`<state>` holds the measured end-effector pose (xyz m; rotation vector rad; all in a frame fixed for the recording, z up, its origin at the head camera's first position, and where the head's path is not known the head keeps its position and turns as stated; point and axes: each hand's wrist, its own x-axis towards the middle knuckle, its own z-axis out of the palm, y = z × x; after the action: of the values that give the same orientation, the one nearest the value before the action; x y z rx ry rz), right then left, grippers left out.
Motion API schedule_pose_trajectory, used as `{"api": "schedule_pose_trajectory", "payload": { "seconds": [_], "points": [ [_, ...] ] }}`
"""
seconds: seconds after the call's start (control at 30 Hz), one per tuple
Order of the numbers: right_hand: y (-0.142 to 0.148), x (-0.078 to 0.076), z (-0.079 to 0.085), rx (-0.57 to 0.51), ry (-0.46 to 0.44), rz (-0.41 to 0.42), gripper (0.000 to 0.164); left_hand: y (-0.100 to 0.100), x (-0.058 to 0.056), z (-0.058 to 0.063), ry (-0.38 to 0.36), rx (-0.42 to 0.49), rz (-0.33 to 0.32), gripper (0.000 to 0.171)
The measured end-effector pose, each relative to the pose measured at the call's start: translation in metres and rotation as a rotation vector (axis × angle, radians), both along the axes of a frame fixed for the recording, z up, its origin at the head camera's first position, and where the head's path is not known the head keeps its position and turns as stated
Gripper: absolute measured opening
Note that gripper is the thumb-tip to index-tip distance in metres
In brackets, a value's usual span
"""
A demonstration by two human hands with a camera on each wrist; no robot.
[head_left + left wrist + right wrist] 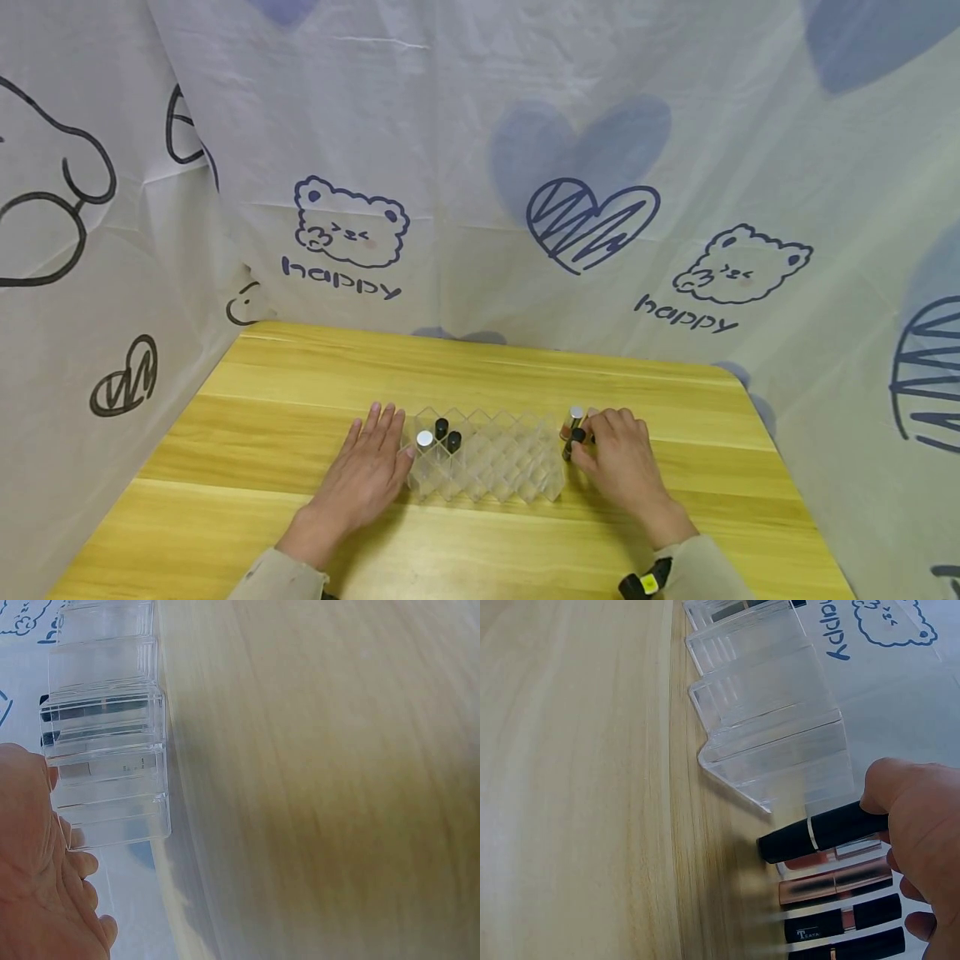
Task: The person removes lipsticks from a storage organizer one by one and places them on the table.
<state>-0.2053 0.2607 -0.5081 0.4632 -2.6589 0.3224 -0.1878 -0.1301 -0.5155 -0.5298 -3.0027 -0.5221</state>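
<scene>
The wooden table (480,554) carries a clear holder (517,454) with diamond-shaped compartments, and by the look of it the work is at an early stage: 3 tubes stand in compartments near the holder's left end, most of the other compartments show nothing in them, and at least 5 tubes are outside, by its right end. The left hand (371,465) is released, fingers straight and pointing away from the person, its thumb side laid against the holder's left end and grasping nothing, perhaps to steady it. The right hand (621,457) is just off the right end, thumb and fingers pinching the upper part of 1 black tube (840,825) with a pale band; that tube tilts across its neighbours, and whether its foot touches the table is unclear. Beside it stand a rose-gold tube (836,881), a lettered black tube (817,927), a gold-banded black tube (870,942) and a partly hidden reddish clear tube (817,859). In the holder are a silver-capped tube (424,439) and 2 black-capped tubes (453,442). The held tube and those 4 neighbours apparently remain to be placed.
</scene>
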Motion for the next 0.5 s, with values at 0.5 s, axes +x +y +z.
{"api": "schedule_pose_trajectory", "payload": {
  "seconds": [0.5],
  "points": [
    [-0.001,-0.0014,-0.0002,-0.001,-0.041,-0.01,0.022,0.0008,0.001,0.0028,0.01,0.015,0.002,0.063]
  ]
}}
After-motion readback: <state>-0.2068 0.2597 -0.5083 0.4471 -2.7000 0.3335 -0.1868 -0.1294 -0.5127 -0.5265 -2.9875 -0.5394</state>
